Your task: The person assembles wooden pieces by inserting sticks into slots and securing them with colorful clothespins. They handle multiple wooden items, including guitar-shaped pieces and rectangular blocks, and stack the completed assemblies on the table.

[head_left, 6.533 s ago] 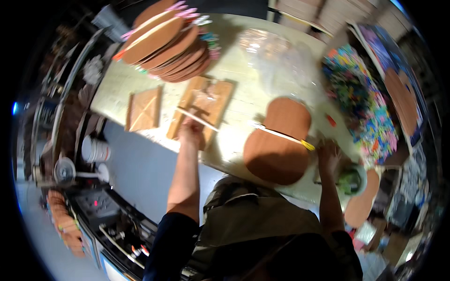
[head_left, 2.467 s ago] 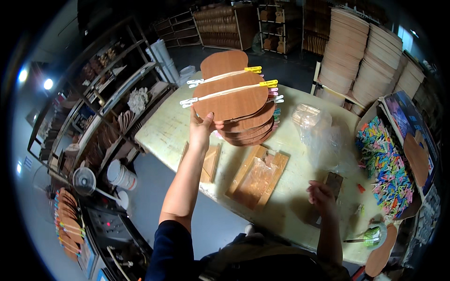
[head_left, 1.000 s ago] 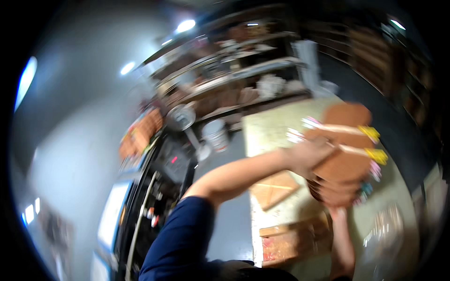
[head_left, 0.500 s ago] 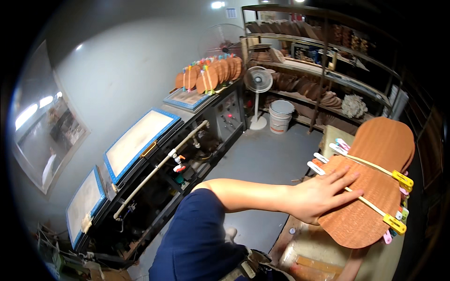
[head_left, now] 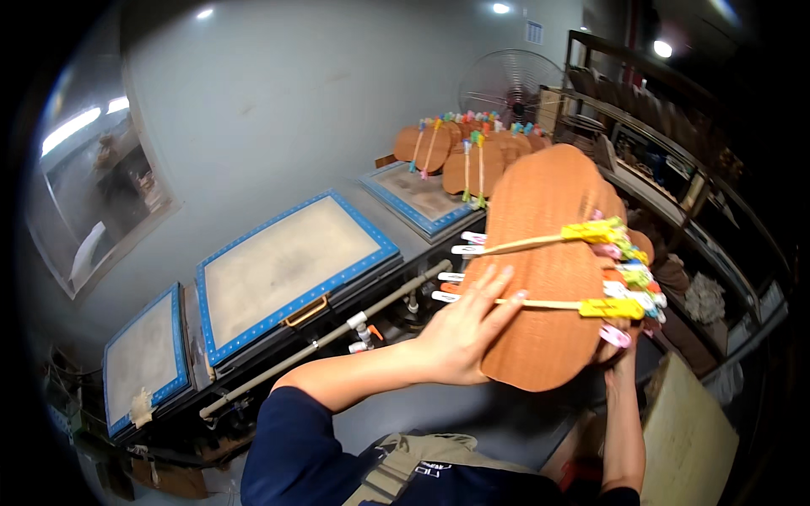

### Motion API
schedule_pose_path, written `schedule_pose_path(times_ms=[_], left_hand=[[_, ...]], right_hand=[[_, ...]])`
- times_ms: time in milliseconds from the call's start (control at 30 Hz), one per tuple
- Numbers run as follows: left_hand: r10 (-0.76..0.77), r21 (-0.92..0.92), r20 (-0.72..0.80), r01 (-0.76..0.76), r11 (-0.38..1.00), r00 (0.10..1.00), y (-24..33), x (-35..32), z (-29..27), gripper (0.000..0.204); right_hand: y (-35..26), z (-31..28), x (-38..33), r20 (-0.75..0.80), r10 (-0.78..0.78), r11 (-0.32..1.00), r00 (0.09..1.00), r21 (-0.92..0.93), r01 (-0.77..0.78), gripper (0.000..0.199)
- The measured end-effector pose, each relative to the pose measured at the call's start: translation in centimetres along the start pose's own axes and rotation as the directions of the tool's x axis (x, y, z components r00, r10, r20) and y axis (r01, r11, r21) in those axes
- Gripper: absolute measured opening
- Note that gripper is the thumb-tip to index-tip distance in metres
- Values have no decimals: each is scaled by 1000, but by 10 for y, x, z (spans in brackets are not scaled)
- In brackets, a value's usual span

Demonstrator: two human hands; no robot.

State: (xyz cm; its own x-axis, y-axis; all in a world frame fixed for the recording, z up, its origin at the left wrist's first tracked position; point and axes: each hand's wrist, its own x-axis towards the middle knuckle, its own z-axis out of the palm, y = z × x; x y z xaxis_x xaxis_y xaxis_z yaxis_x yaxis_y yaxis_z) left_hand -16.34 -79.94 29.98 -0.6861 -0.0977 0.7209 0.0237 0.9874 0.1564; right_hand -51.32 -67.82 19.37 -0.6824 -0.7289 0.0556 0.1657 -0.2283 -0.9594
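A stack of thin brown wooden panels, shaped like small guitar bodies [head_left: 540,346], is raised and tilted in front of me. Two pale bands cross its front face, with yellow clothespins [head_left: 612,309] at their right ends and white clothespins [head_left: 451,297] at their left. More coloured clothespins crowd the right edge. My left hand [head_left: 472,325] holds the lower left of the stack, its fingers stretched over the front panel. From below, my right hand [head_left: 623,341] grips the lower right side; most of its fingers are hidden behind the panels and clothespins.
Blue-framed flat presses [head_left: 295,266] line the wall on the left, with a pipe [head_left: 354,320] along their front. Similar clipped panels [head_left: 472,169] stand at the far end, before a large fan [head_left: 516,88]. Loaded shelves [head_left: 658,160] stand at right; a pale bench [head_left: 688,438] is lower right.
The stack has come up off the right-hand side and swung left toward the presses, both hands moving with it. The view has turned, and my right forearm now shows plainly.
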Motion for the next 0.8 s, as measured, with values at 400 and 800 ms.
schedule_pose_path(times_ms=[400, 800], left_hand=[[-388, 276, -313, 474, 836, 867, -310, 7, 7, 110], [-681, 192, -471, 818, 542, 561, -574, 36, 30, 110]], right_hand=[[118, 318, 411, 568, 111, 993, 815, -94, -70, 36], [200, 564, 677, 673, 435, 883, 599, -450, -135, 19]])
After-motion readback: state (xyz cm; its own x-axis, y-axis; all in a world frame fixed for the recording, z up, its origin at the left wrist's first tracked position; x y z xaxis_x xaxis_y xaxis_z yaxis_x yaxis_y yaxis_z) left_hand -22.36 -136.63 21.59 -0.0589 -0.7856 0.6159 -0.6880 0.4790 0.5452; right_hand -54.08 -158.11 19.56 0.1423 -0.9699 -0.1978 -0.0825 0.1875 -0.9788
